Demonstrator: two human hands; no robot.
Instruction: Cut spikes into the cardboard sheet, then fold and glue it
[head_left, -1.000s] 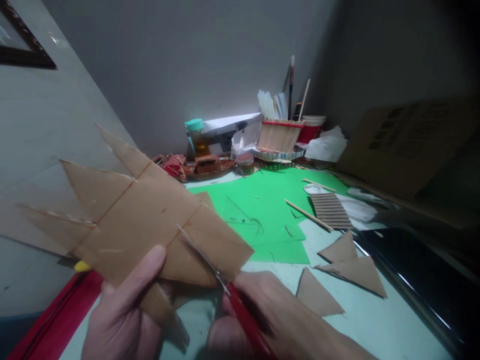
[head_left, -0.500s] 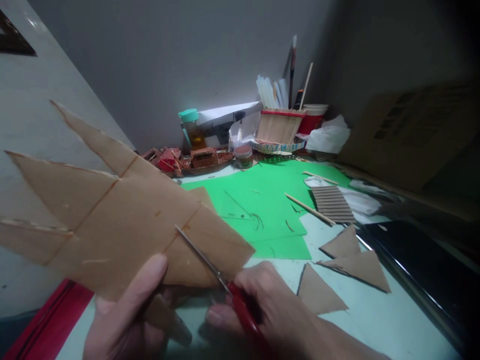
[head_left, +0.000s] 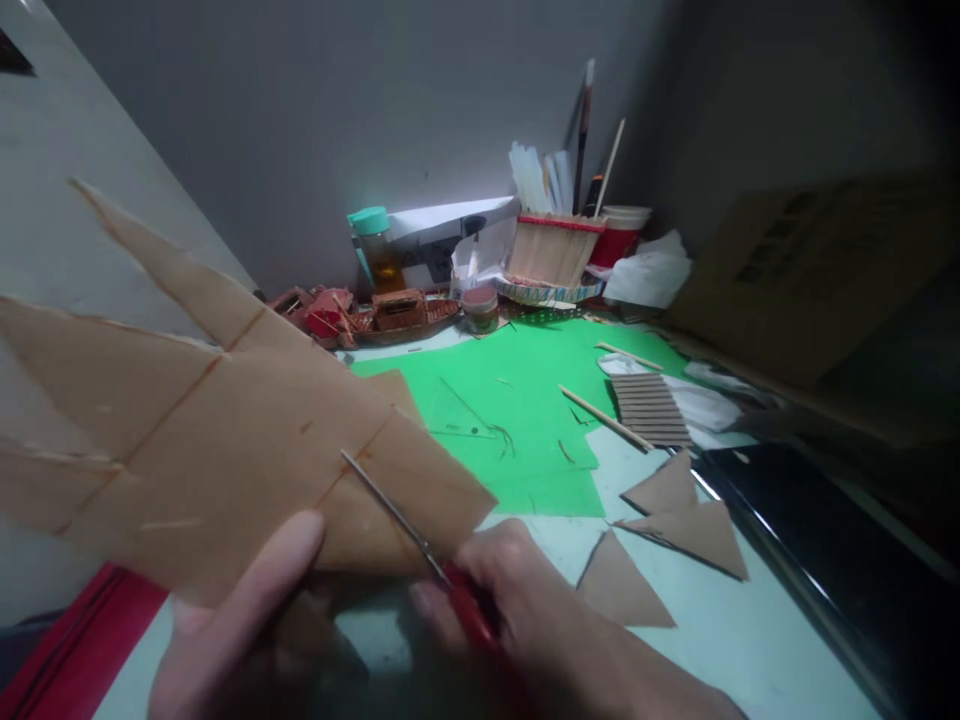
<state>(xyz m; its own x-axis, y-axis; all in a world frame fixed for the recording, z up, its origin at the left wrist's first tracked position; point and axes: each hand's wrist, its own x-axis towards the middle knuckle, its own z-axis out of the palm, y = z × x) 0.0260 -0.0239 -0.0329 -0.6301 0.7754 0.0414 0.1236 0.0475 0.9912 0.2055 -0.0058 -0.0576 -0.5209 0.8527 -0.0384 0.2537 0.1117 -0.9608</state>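
My left hand grips a large brown piece of cardboard by its lower edge, thumb on top and the other fingers underneath. The cardboard's left side is cut into long pointed tips, and brown lines are drawn across it. My right hand is closed round the red handles of a pair of scissors. One blade lies over the cardboard's right part, its tip near a drawn line; the other blade is hidden below. Right of my right hand lie several cut cardboard triangles.
Green paper covers part of the pale table, with a clear set square and thin sticks on it. Model boats, a teal-lidded bottle and a stick-filled wooden holder stand behind. A black glossy object lies right.
The whole view has shifted slightly, so most things sit a little further left. Both hands keep their grips, and the scissors stay at nearly the same spot on the cardboard.
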